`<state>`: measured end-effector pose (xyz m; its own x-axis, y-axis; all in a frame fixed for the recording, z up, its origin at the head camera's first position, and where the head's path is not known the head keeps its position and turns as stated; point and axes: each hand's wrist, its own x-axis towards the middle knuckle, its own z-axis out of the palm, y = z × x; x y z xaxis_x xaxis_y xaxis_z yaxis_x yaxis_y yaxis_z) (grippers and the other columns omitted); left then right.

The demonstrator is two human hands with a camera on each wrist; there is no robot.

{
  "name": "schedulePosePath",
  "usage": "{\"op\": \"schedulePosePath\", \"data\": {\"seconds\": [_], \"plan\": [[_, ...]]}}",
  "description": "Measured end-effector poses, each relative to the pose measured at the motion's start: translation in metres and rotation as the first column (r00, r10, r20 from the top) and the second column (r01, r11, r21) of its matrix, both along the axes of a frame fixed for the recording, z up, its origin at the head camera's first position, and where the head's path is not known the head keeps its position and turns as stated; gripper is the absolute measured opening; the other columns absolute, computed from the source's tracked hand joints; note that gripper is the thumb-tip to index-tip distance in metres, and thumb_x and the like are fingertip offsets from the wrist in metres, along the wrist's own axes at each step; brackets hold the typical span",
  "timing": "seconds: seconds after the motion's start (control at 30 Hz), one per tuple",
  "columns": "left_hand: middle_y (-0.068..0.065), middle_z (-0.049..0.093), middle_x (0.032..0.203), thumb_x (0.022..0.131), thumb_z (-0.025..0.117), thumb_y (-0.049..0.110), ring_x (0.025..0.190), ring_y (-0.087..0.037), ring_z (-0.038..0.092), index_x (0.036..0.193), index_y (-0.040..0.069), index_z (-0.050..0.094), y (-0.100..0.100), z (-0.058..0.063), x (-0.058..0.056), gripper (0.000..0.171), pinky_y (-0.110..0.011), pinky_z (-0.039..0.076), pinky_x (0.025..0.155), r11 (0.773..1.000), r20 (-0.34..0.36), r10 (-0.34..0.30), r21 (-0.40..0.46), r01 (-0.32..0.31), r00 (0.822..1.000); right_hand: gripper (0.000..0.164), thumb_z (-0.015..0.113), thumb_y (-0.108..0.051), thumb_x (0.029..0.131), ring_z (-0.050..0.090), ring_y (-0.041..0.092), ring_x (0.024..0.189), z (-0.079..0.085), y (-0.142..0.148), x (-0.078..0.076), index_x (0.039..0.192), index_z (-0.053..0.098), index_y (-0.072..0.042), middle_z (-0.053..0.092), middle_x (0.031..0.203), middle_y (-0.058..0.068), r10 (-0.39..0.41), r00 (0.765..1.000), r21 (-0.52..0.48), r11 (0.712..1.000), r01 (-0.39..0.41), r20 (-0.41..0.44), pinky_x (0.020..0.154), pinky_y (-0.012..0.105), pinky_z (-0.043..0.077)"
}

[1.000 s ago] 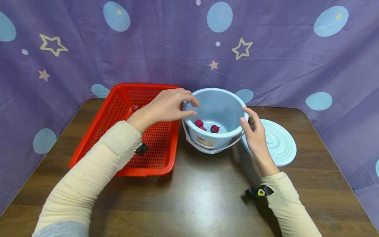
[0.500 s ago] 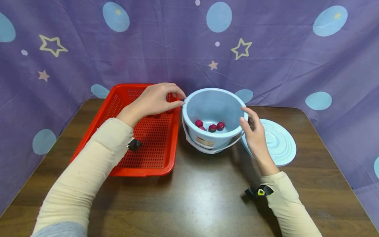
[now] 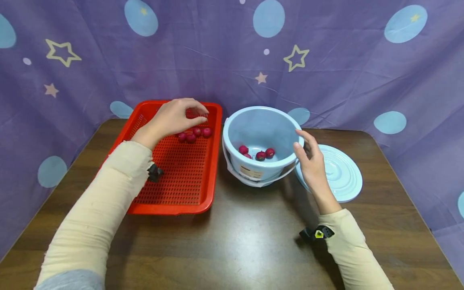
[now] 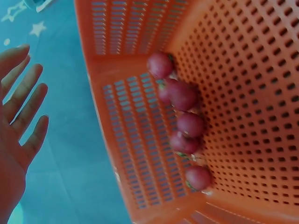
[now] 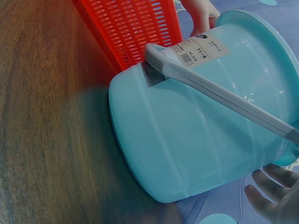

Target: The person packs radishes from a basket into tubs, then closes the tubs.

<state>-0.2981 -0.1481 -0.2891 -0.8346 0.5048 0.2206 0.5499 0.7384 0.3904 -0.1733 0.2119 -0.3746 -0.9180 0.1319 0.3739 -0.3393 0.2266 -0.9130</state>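
Purple cloth (image 3: 224, 56) hangs behind the wooden table (image 3: 235, 241). My left hand (image 3: 172, 117), thumb and fingers apart, is above radishes (image 3: 191, 137) in the red basket (image 3: 181, 177). My right hand (image 3: 313, 165), fingers spread, touches the blue bucket (image 3: 261, 125) holding more radishes; its label (image 5: 205, 50) shows "NO." and barcode (image 5: 187, 59).

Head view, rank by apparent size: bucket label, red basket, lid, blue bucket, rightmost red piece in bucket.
Largest to smallest:
1. Red basket
2. Blue bucket
3. Lid, partly covered by the right hand
4. Bucket label
5. Rightmost red piece
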Motion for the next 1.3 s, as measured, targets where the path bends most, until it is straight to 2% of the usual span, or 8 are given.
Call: {"op": "schedulePosePath", "data": {"seconds": [0.17,0.6,0.77,1.1,1.2,1.3], "plan": [[-0.003,0.070,0.110,0.092,0.071,0.028,0.102,-0.023,0.061,0.115,0.016,0.072,-0.010,-0.009,-0.006,0.026,-0.045,0.045,0.093,0.999,0.054,0.037,0.013,-0.038,0.998,0.042,0.053,-0.015,0.102,0.051,0.018,0.120,-0.002,0.001,0.001,0.142,0.050,-0.005,0.051,0.141,0.014,-0.007,1.000,0.003,1.000,0.007,0.016,0.098,0.025,0.038],[-0.006,0.066,0.123,0.094,0.067,0.032,0.106,-0.028,0.059,0.121,0.016,0.070,-0.030,-0.041,-0.021,0.032,-0.051,0.044,0.093,0.987,0.185,0.144,-0.100,-0.127,0.972,0.042,0.053,-0.014,0.101,0.049,0.022,0.126,-0.003,0.000,0.000,0.142,0.050,-0.004,0.049,0.143,0.014,0.000,1.000,-0.011,1.000,0.000,0.018,0.101,0.027,0.038],[-0.009,0.065,0.124,0.094,0.067,0.031,0.105,-0.030,0.058,0.119,0.015,0.070,-0.034,-0.054,-0.025,0.030,-0.052,0.043,0.092,0.983,0.205,0.167,-0.107,-0.147,0.964,0.042,0.053,-0.014,0.101,0.048,0.021,0.127,-0.003,0.000,-0.001,0.142,0.050,-0.004,0.049,0.143,0.014,0.008,1.000,-0.010,1.000,-0.008,0.015,0.101,0.027,0.037],[-0.011,0.063,0.128,0.094,0.068,0.030,0.113,-0.032,0.058,0.124,0.013,0.068,-0.039,-0.075,-0.030,0.034,-0.054,0.043,0.094,0.975,0.300,0.189,-0.167,-0.143,0.935,0.042,0.053,-0.013,0.101,0.048,0.021,0.127,-0.002,0.000,0.000,0.141,0.049,-0.003,0.049,0.143,0.014,0.014,1.000,-0.020,1.000,-0.013,0.015,0.101,0.027,0.037],[-0.011,0.063,0.127,0.094,0.068,0.028,0.113,-0.032,0.058,0.123,0.013,0.068,-0.038,-0.078,-0.031,0.033,-0.054,0.043,0.094,0.976,0.300,0.179,-0.178,-0.129,0.937,0.042,0.053,-0.013,0.101,0.048,0.021,0.126,-0.001,0.001,-0.001,0.141,0.049,-0.003,0.049,0.143,0.015,0.008,1.000,-0.018,1.000,-0.008,0.011,0.101,0.026,0.038],[-0.010,0.065,0.125,0.093,0.070,0.024,0.111,-0.031,0.059,0.121,0.013,0.070,-0.036,-0.078,-0.032,0.031,-0.053,0.043,0.095,0.976,0.281,0.161,-0.190,-0.109,0.946,0.042,0.053,-0.014,0.101,0.048,0.022,0.126,-0.001,0.002,-0.001,0.141,0.049,-0.003,0.050,0.143,0.015,0.007,1.000,-0.017,1.000,-0.007,0.010,0.100,0.026,0.038]]}}
